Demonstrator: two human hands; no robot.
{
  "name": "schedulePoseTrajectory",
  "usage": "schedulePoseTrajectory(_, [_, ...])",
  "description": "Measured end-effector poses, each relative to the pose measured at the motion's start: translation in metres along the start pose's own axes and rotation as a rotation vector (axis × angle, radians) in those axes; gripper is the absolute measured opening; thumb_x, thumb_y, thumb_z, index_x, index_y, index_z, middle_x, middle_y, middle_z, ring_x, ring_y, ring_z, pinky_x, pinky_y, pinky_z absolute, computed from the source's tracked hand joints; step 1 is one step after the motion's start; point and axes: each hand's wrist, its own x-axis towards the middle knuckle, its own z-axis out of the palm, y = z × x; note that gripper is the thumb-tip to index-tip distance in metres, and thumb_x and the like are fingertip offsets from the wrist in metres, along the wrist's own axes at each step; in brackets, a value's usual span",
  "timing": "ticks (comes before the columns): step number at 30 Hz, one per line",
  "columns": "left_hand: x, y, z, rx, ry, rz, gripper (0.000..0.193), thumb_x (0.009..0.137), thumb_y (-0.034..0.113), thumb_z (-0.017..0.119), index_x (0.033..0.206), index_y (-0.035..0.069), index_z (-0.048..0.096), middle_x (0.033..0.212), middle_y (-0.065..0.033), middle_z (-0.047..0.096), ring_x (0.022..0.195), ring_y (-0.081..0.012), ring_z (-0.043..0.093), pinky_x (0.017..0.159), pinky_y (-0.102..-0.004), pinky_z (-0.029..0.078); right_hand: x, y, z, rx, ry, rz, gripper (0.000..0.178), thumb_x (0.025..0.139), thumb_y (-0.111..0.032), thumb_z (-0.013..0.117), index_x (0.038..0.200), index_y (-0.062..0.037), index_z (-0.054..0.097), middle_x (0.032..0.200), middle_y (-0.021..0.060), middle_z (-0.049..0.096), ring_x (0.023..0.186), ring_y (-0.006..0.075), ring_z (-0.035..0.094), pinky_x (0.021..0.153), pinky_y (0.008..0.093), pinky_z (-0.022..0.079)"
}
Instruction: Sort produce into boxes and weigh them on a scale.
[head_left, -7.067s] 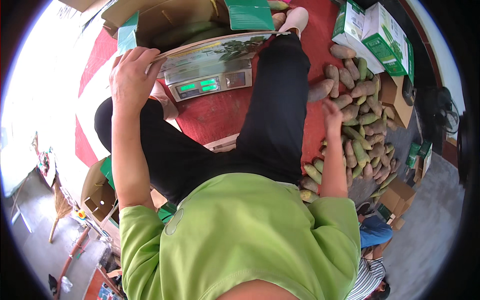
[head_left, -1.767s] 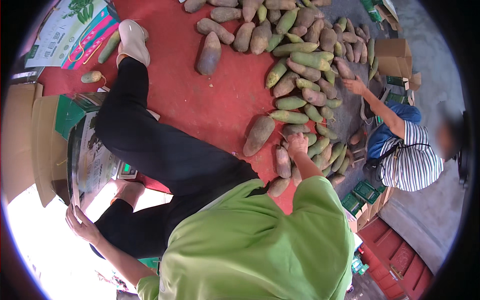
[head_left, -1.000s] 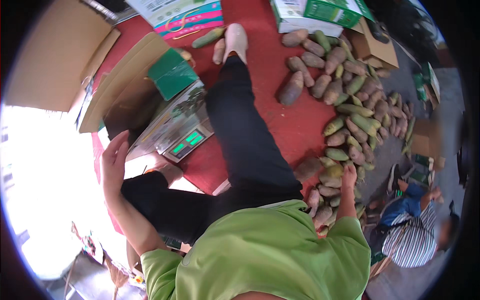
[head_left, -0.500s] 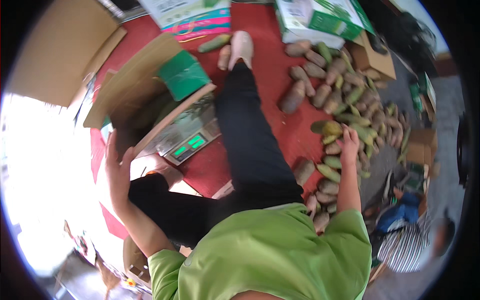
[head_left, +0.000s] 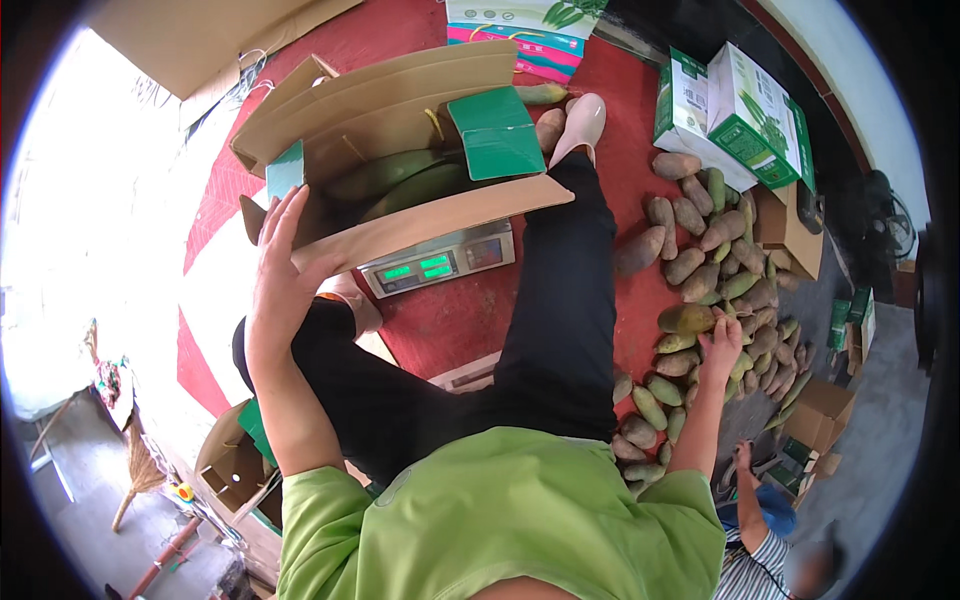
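- the left hand (head_left: 285, 262) is lying flat against the near flap of the open cardboard box (head_left: 400, 150), fingers spread wide and straight, pressing on the flap and not gripping it.
- the box is sitting on a scale (head_left: 440, 262) with a green lit display, on the red floor (head_left: 450, 325) just ahead of the person's knees; long green fruits (head_left: 405, 180) are lying inside it.
- the right hand (head_left: 720, 345) is reaching out to the side into the heap of fruit (head_left: 715, 260) on the floor, fingers curled loosely over a yellowish-green fruit (head_left: 686, 318); whether it is closing on the fruit or only touching it, i cannot tell.
- that fruit is lying at the near edge of the heap, touching its neighbours, well apart from the box.
- judging by its look, the fruit is firm, fairly heavy for one hand and likely to bruise, so taking it around the thick middle with the whole palm is looking safer than pinching an end.
- the box flap is looking thin and bendy; holding the loaded box by the base would likely be steadier than by the flaps.
- green and white cartons (head_left: 730, 110) are standing beyond the heap, and another person's hand (head_left: 742, 455) is showing below it.
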Motion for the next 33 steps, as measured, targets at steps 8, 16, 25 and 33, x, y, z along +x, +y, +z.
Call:
schedulePoseTrajectory(8, [0.002, -0.005, 0.002, -0.019, -0.029, -0.037, 0.079, 0.067, 0.004, 0.076, 0.139, 0.009, 0.044, 0.144, -0.0151, 0.043, 0.139, -0.0335, 0.030, 0.112, -0.0419, 0.029, -0.016, -0.135, 0.057, 0.178, -0.069, -0.268, 0.015, 0.098, -0.017, 0.052, 0.107, -0.0055, 0.056, 0.115, 0.0054, 0.057, 0.104, 0.0168, 0.054, 0.084, 0.0382, 0.051])
schedulePoseTrajectory(16, [0.004, -0.010, 0.002, -0.062, -0.011, 0.005, 0.081, 0.066, 0.008, 0.078, 0.140, 0.009, 0.045, 0.142, -0.0152, 0.046, 0.136, -0.0267, 0.037, 0.112, -0.0385, 0.029, -0.045, -0.269, 0.145, 0.526, -0.576, -0.561, 0.022, 0.097, -0.015, 0.050, 0.111, 0.0002, 0.056, 0.118, 0.0175, 0.059, 0.111, 0.0261, 0.057, 0.087, 0.0465, 0.051])
schedulePoseTrajectory(25, [0.002, -0.007, -0.001, -0.088, -0.042, -0.022, 0.082, 0.065, 0.010, 0.080, 0.138, 0.007, 0.045, 0.142, -0.0186, 0.043, 0.139, -0.0331, 0.031, 0.112, -0.0413, 0.029, -0.109, -0.308, 0.328, 0.387, -1.025, -0.341, 0.019, 0.099, -0.020, 0.050, 0.100, -0.0048, 0.061, 0.096, 0.0055, 0.065, 0.086, 0.0156, 0.063, 0.072, 0.0294, 0.052])
schedulePoseTrajectory(33, [0.005, -0.002, -0.003, -0.029, -0.065, -0.025, 0.080, 0.065, 0.010, 0.080, 0.137, 0.006, 0.046, 0.140, -0.0197, 0.045, 0.137, -0.0334, 0.034, 0.111, -0.0408, 0.030, -0.130, -0.288, 0.413, -0.601, -0.986, -1.359, 0.015, 0.088, -0.018, 0.055, 0.092, -0.0094, 0.066, 0.091, 0.0106, 0.068, 0.088, 0.0255, 0.064, 0.077, 0.0377, 0.050])
